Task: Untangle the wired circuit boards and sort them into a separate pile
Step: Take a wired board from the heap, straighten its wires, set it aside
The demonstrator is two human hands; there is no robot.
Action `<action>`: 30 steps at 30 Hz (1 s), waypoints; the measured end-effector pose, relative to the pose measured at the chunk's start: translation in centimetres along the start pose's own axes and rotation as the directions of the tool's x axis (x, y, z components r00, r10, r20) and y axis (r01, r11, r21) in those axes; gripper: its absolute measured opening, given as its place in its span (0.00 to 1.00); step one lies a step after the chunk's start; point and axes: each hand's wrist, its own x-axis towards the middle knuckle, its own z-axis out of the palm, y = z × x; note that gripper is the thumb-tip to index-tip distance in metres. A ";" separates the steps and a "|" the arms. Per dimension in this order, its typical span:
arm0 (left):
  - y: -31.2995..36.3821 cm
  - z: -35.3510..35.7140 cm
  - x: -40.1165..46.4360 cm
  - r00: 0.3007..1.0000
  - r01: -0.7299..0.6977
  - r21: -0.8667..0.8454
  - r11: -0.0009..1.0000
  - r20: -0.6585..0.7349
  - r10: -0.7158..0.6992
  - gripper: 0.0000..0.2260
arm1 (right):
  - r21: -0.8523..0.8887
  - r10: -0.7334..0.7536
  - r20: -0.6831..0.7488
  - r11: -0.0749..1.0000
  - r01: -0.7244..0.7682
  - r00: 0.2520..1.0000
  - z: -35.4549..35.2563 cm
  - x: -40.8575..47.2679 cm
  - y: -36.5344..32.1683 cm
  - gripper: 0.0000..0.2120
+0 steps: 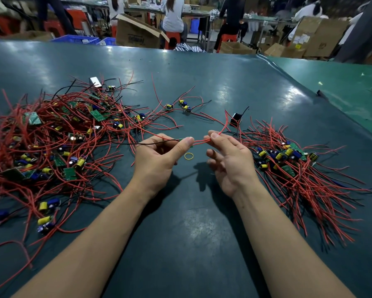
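A big tangled heap of wired circuit boards (51, 136) with red and black leads covers the left of the dark green table (202, 222). A tidier pile of boards (288, 160) lies at the right, its wires fanned toward me. Between them, my left hand (157, 160) pinches a small green board (181, 140), mostly hidden by thumb and finger, with a black lead trailing left. My right hand (228, 160) pinches that board's red wires (200, 141) just to the right, its other fingers loosely spread.
A yellow rubber band (189, 155) lies under my hands. A few loose boards (184, 105) and a black part (236, 119) sit further back. Beyond the table's far edge are cardboard boxes (137, 33), blue crates and seated people.
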 end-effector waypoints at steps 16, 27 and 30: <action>0.0 -0.1 0.1 0.999 0.026 0.045 0.999 -0.028 -0.024 0.10 | 0.211 -0.055 -0.015 0.976 0.057 0.998 -0.2 0.4 -0.5 0.06; 0.5 -0.1 -0.2 0.997 0.059 0.075 0.995 0.045 -0.063 0.10 | 0.145 -0.209 -0.109 0.964 0.224 0.972 -0.4 1.0 -0.5 0.08; 0.6 -0.1 -0.4 0.994 0.066 0.103 0.992 0.086 -0.075 0.11 | 0.137 -0.223 -0.125 0.961 0.240 0.967 -0.6 1.1 -0.3 0.07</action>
